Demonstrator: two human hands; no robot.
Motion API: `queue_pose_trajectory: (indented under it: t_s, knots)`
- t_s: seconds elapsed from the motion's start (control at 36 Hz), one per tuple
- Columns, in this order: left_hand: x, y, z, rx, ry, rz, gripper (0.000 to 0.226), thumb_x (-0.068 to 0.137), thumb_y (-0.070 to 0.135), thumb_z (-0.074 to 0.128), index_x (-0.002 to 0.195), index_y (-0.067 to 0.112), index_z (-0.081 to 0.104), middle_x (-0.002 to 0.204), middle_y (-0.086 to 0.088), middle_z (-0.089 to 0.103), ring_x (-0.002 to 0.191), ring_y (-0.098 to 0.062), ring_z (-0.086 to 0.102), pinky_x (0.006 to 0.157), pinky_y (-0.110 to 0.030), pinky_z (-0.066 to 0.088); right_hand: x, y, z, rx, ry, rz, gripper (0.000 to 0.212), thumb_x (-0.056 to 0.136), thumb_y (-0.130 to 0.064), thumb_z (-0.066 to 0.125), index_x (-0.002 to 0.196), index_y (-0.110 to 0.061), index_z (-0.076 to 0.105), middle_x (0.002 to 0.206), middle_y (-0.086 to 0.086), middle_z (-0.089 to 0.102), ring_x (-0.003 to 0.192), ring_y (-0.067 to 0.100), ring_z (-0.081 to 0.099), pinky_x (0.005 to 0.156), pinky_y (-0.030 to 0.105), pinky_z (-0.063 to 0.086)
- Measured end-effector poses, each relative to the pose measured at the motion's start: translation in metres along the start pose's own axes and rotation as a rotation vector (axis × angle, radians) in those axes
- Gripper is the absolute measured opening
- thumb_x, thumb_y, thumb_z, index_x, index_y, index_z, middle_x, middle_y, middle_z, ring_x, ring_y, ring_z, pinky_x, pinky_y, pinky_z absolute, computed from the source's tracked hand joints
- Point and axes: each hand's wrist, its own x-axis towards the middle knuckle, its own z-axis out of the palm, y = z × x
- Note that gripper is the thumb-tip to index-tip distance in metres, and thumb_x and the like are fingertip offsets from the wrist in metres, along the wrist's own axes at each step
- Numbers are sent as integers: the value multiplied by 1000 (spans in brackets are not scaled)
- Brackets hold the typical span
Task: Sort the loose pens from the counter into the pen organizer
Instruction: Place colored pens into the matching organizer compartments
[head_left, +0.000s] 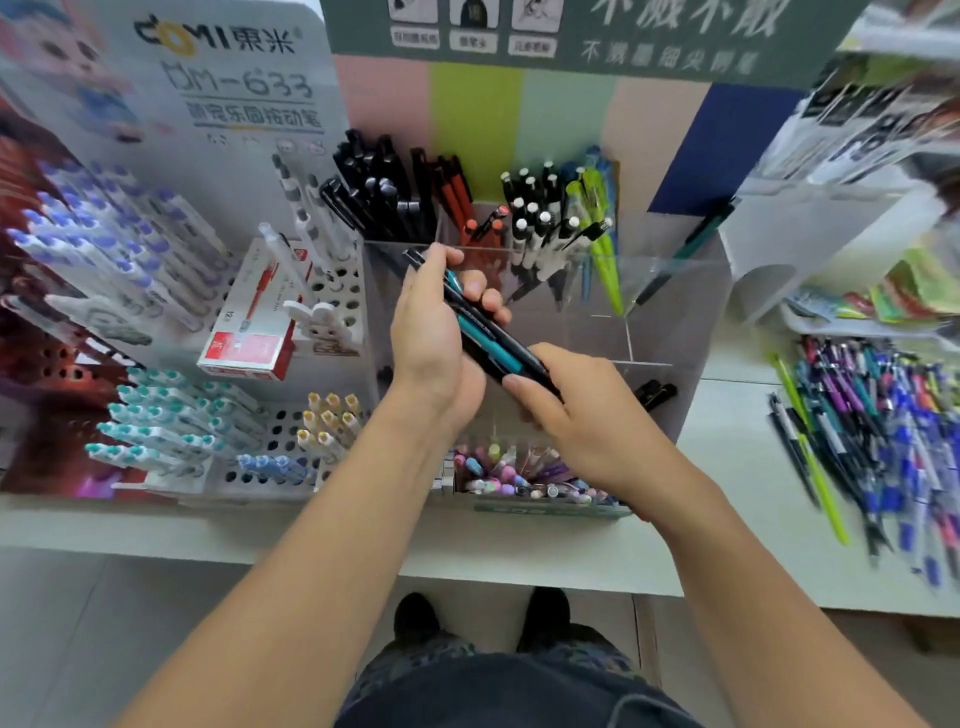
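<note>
While both hands work above the clear pen organizer (670, 312), a small bundle of pens (491, 332), dark and teal barrels, lies gripped between them. Left hand (431, 332): fingers curled round the upper end of the bundle, thumb side toward the camera. Right hand (576, 410): thumb and fingers closed on the lower end. Long axis of the bundle runs diagonally, upper left to lower right, roughly level, not yet turned upright.

Organizer sits directly beneath and beyond the hands. Rear compartments already hold black pens (374, 192), orange pens (457, 192) and white-capped pens (535, 218); a single teal pen (691, 244) leans in the right rear compartment. The nearer clear compartments look mostly unfilled, so there is open room straight down and forward.

Judgement: the bundle must be tipped upright before it drops in; the left hand is nearer the rear cells.

Loose pens (872, 426) remain heaped on the tabletop (727, 467), well apart to the right, nearer the right hand. Organizer walls are transparent, so edges are easy to misjudge.
</note>
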Motion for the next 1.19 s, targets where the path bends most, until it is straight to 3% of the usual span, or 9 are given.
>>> queue_pose_trajectory:
  t_s: [0.28, 0.39, 0.53, 0.64, 0.81, 0.89, 1.03, 1.11, 1.19]
  knots:
    - [5, -24, -4, -108, 66, -139, 19, 110, 32, 41, 104, 16, 46, 60, 5, 41, 49, -9, 37, 51, -22, 38, -20, 17, -12, -11, -128, 88, 25, 105, -34, 50, 81, -29, 46, 68, -4, 58, 58, 15, 54, 59, 37, 47]
    - [9, -27, -5, -169, 68, -171, 20, 110, 34, 40, 102, 18, 49, 62, 5, 43, 49, -8, 39, 54, -23, 40, -24, 22, -8, 122, 2, 114, 9, 103, -35, 55, 107, -29, 49, 71, -1, 63, 60, 19, 59, 59, 42, 51]
    - [13, -27, -8, -202, 117, -182, 21, 110, 32, 39, 103, 18, 52, 62, 4, 43, 49, -8, 40, 56, -23, 40, -22, 25, 2, -284, 257, -69, 25, 103, -39, 43, 108, -18, 56, 86, -3, 60, 72, 22, 57, 60, 42, 49]
    - [16, -26, -11, -217, 135, -194, 18, 111, 25, 38, 105, 18, 53, 62, 4, 44, 50, -9, 40, 57, -24, 39, -19, 30, 12, -472, 441, -137, 34, 104, -35, 39, 101, -13, 64, 81, 1, 63, 67, 24, 58, 53, 39, 49]
    - [13, -24, -10, -169, 79, -145, 15, 111, 21, 39, 109, 17, 53, 63, 5, 42, 50, -8, 38, 54, -22, 38, -31, 29, 7, -217, 382, -90, 19, 103, -27, 55, 100, -13, 69, 74, -1, 67, 59, 18, 55, 55, 36, 48]
    - [18, -18, -12, -188, 56, -120, 17, 111, 19, 37, 107, 17, 53, 62, 5, 43, 50, -8, 37, 52, -22, 38, -47, 33, -8, -119, 316, -58, 12, 102, -26, 57, 101, -19, 67, 74, -5, 68, 64, 16, 63, 59, 40, 53]
    - [19, -15, -19, -54, -51, -114, 16, 109, 10, 34, 103, 14, 48, 68, 3, 46, 53, -9, 36, 50, -22, 35, -52, 29, -29, 547, 254, 164, 9, 104, -15, 52, 100, -16, 60, 87, 4, 77, 85, 15, 74, 68, 22, 58]
    - [10, -19, -22, 142, -162, -143, 16, 104, -1, 31, 98, 10, 42, 79, -2, 52, 55, -10, 33, 51, -22, 32, -36, 33, -31, 495, 311, 174, 10, 100, -15, 61, 93, -12, 67, 73, 2, 70, 64, 11, 62, 64, 31, 55]
    - [1, -18, -25, 271, -281, -207, 27, 102, -5, 30, 115, 5, 51, 82, -7, 66, 54, -11, 36, 49, -22, 33, -17, 29, -30, 553, 331, 164, 11, 96, -8, 66, 86, -4, 65, 60, 1, 59, 49, 14, 51, 56, 26, 49]
